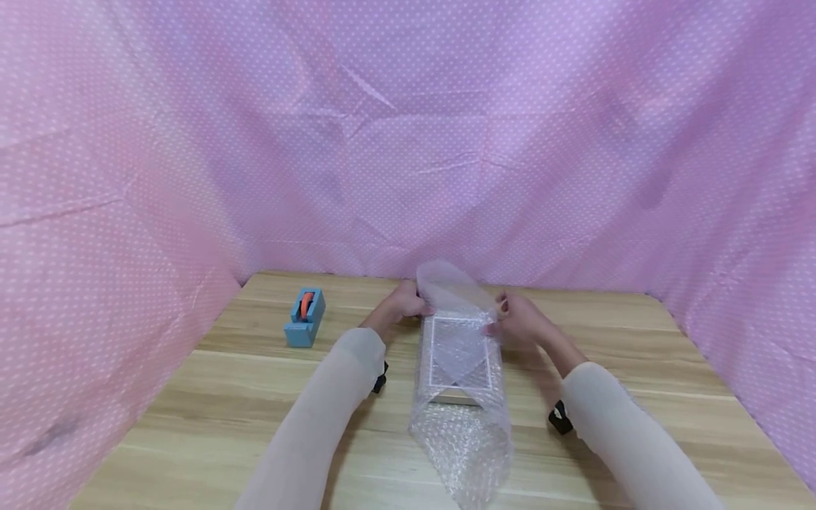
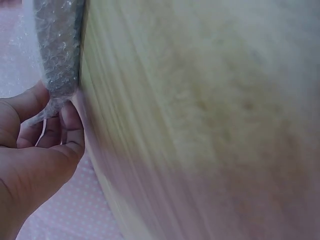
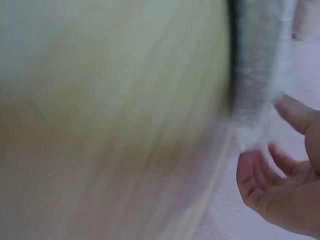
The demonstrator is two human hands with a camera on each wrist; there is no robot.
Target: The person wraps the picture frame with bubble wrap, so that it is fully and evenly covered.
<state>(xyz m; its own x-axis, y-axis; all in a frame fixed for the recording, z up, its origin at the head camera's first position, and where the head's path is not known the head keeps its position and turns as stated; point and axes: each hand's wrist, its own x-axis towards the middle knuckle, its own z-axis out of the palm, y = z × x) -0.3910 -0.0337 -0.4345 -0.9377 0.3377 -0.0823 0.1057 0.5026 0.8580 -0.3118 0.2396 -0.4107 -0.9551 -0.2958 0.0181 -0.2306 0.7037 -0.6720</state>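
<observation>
A flat rectangular item with a white outline [image 1: 489, 358] lies on the table inside clear bubble wrap [image 1: 462, 439]. Folded flaps cover most of its top, and its pale near edge [image 1: 455, 399] shows between them. At the far left corner my left hand [image 1: 404, 300] pinches gathered bubble wrap between thumb and fingers, which the left wrist view shows closely. My right hand [image 1: 521, 319] is at the far right corner. In the blurred right wrist view, its thumb [image 3: 295, 112] reaches the wrapped edge while the bent fingers stay apart below, near the loose film [image 3: 252, 139].
A blue tape dispenser [image 1: 301, 334] with an orange roll stands left of the wrapped item. Bubble wrap extends past both the near and far ends. The wooden table [image 1: 255, 425] is bordered by pink dotted cloth [image 1: 408, 142] at the back and sides.
</observation>
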